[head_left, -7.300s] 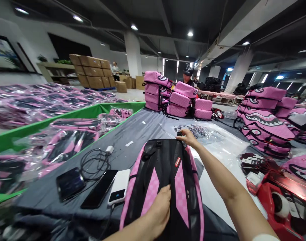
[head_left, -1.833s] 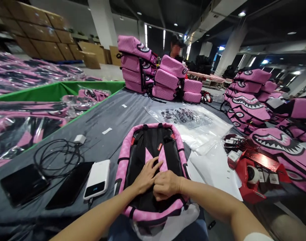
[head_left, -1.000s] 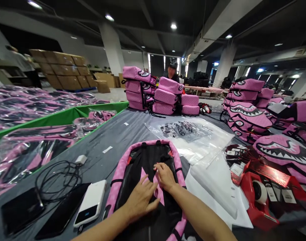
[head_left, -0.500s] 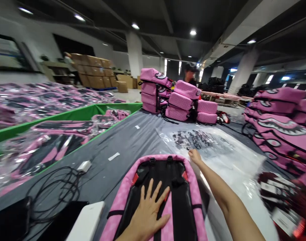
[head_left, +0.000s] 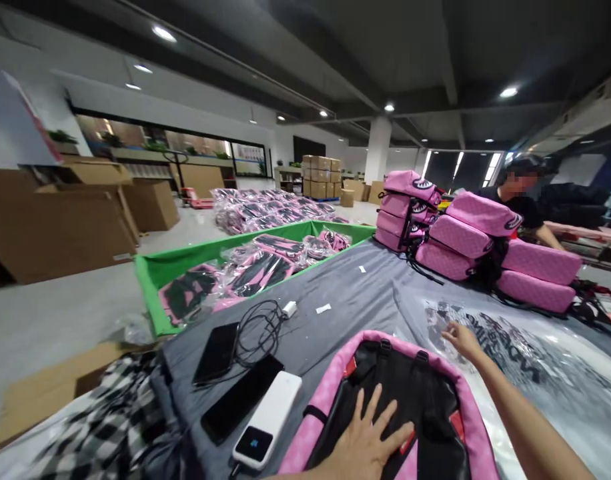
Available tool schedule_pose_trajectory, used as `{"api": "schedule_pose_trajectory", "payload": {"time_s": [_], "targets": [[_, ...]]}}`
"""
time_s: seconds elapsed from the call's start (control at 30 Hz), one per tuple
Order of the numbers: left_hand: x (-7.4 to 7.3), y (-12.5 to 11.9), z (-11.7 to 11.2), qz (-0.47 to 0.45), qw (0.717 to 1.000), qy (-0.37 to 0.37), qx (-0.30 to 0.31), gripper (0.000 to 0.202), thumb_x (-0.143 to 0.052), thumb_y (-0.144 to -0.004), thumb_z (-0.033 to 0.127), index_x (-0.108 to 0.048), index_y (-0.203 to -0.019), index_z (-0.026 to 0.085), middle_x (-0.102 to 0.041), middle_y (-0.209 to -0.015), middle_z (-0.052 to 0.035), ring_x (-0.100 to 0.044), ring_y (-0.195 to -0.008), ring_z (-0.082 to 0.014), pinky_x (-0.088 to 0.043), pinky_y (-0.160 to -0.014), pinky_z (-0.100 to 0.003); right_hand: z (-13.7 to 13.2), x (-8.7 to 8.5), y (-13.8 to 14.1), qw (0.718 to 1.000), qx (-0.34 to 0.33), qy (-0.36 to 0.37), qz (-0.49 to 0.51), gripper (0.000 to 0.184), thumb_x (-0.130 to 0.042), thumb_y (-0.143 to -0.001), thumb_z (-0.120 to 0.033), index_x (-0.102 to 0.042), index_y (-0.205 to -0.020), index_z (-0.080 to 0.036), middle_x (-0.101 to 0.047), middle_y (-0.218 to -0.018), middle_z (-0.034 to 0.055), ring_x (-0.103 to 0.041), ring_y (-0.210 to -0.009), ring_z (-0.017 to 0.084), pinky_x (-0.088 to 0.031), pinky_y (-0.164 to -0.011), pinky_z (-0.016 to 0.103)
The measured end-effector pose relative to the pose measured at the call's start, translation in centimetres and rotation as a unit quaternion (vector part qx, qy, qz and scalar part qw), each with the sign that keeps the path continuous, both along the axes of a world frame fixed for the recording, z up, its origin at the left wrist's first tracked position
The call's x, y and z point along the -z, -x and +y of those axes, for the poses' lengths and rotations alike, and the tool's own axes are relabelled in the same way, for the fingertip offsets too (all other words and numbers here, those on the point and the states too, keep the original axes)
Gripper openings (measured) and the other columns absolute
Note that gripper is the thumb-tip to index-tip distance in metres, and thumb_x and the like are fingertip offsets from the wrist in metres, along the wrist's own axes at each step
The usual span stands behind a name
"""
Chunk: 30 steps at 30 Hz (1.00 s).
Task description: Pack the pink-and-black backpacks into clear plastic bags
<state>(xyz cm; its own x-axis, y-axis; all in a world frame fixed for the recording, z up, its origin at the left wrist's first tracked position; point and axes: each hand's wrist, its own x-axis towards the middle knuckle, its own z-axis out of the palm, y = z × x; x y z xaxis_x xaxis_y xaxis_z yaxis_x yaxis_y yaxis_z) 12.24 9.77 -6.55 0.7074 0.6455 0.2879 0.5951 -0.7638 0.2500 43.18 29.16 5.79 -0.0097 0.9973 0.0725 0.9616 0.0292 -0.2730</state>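
Note:
A pink and black backpack (head_left: 470,393) lies back-side up in front of me, its straps and black back panel facing the ceiling. My left hand (head_left: 368,433) rests flat on that panel with the fingers spread. Just beyond the backpack's right edge, my right hand (head_left: 461,339) has its fingers pinched together on a clear plastic bag (head_left: 560,353) with dark print. The bag is spread over the table and reaches along the backpack's right side. Exactly which part of the film sits between the fingertips is too small to make out.
Pink backpacks (head_left: 455,247) are stacked at the table's far side, near a person (head_left: 530,200). Left of me lie a white power bank (head_left: 268,417), two dark phones (head_left: 243,400) and a cable (head_left: 260,333). A green-walled bin (head_left: 148,287) holds wrapped backpacks along the table's left edge.
The view has swung left, so everything sits further right and the bin and cartons show more. My left hand stays flat on the backpack; my right hand stays at the plastic bag.

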Motion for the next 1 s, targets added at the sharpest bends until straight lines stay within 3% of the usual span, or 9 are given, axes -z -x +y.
{"api": "schedule_pose_trajectory", "payload": {"time_s": [0.13, 0.23, 0.33, 0.43, 0.53, 0.67, 0.77, 0.87, 1.0], "targets": [[-2.0, -0.4, -0.7, -0.033, 0.999, 0.038, -0.018, 0.089, -0.059, -0.087, 0.072, -0.022, -0.16, 0.039, -0.031, -0.166, -0.0124, -0.017, -0.153, -0.0482, -0.023, -0.113, -0.081, -5.8, -6.2, 3.4, 0.987, -0.089, -0.069, -0.115, 0.021, -0.052, -0.096, -0.024, -0.071, -0.105, -0.022, -0.076, -0.09, 0.0073, -0.071, -0.084, 0.022, -0.039, -0.066, 0.025], [-4.4, -1.0, -1.2, -0.135, 0.984, 0.113, -0.038, 0.068, -0.067, -0.088, 0.053, -0.05, -0.148, 0.027, -0.046, -0.158, -0.0135, -0.028, -0.152, -0.0406, -0.016, -0.121, -0.072, -12.9, -7.9, 6.3, 0.95, -0.194, -0.084, -0.229, 0.022, -0.05, -0.097, -0.017, -0.071, -0.102, -0.023, -0.077, -0.091, 0.0074, -0.071, -0.081, 0.02, -0.037, -0.062, 0.025], [-6.6, -2.4, -1.2, -0.417, 0.855, 0.29, -0.107, 0.051, -0.071, -0.079, 0.055, -0.071, -0.117, 0.021, -0.069, -0.131, -0.0122, -0.054, -0.134, -0.0334, -0.031, -0.121, -0.054, -20.6, -6.5, 8.0, 0.918, -0.268, -0.086, -0.279, 0.028, -0.052, -0.095, -0.011, -0.068, -0.114, -0.023, -0.074, -0.083, 0.0061, -0.068, -0.067, 0.018, -0.036, -0.057, 0.027], [-8.0, -3.9, -1.2, -0.545, 0.707, 0.411, -0.184, 0.065, -0.059, -0.079, 0.072, -0.069, -0.112, 0.018, -0.072, -0.116, -0.0145, -0.07, -0.104, -0.0291, -0.057, -0.088, -0.042, -28.0, -3.7, 8.2, 0.891, -0.306, -0.112, -0.316, 0.034, -0.052, -0.094, -0.008, -0.062, -0.125, -0.02, -0.07, -0.075, 0.005, -0.064, -0.06, 0.018, -0.038, -0.056, 0.029], [-8.4, -4.6, -2.0, -0.566, 0.639, 0.47, -0.223, 0.057, -0.07, -0.072, 0.066, -0.068, -0.099, 0.016, -0.073, -0.097, -0.0117, -0.072, -0.078, -0.0216, -0.052, -0.06, -0.027, -33.9, -1.3, 7.4, 0.879, -0.313, -0.118, -0.34, 0.037, -0.052, -0.094, -0.005, -0.059, -0.129, -0.015, -0.067, -0.074, 0.0052, -0.064, -0.06, 0.019, -0.039, -0.055, 0.031], [-8.7, -3.7, -4.3, -0.572, 0.567, 0.527, -0.273, 0.028, -0.08, -0.066, 0.038, -0.063, -0.072, 0.016, -0.065, -0.066, -0.002, -0.062, -0.055, -0.013, -0.046, -0.05, -0.021, -38.6, -0.2, 5.2, 0.901, -0.269, -0.065, -0.333, 0.043, -0.051, -0.093, -0.002, -0.057, -0.134, -0.013, -0.069, -0.081, 0.0082, -0.064, -0.066, 0.019, -0.041, -0.058, 0.032], [-9.3, -2.8, -6.4, -0.548, 0.551, 0.57, -0.266, 0.02, -0.081, -0.062, 0.025, -0.066, -0.07, 0.015, -0.064, -0.063, -0.0023, -0.061, -0.055, -0.012, -0.049, -0.053, -0.021, -40.7, -1.3, 3.7, 0.938, -0.165, 0.027, -0.304, 0.036, -0.059, -0.092, -0.008, -0.065, -0.126, -0.019, -0.071, -0.086, 0.0083, -0.066, -0.074, 0.021, -0.044, -0.064, 0.031], [-9.9, -2.6, -8.3, -0.517, 0.563, 0.6, -0.236, 0.033, -0.089, -0.051, 0.029, -0.069, -0.07, 0.013, -0.065, -0.065, -0.0028, -0.059, -0.057, -0.0116, -0.048, -0.054, -0.021, -42.0, -3.7, 4.5, 0.976, -0.103, 0.074, -0.174, 0.039, -0.079, -0.085, -0.034, -0.069, -0.121, -0.025, -0.072, -0.103, 0.0087, -0.067, -0.09, 0.023, -0.047, -0.073, 0.031], [-10.6, -3.4, -10.0, -0.442, 0.695, 0.542, -0.167, 0.064, -0.091, -0.03, 0.067, -0.064, -0.058, 0.016, -0.057, -0.054, 0.0003, -0.052, -0.055, -0.0147, -0.045, -0.054, -0.026, -40.0, -3.9, 9.3, 0.99, -0.025, -0.037, 0.13, 0.06, -0.082, -0.079, -0.053, -0.064, -0.128, -0.023, -0.071, -0.11, 0.0067, -0.066, -0.095, 0.022, -0.048, -0.08, 0.03]]}}
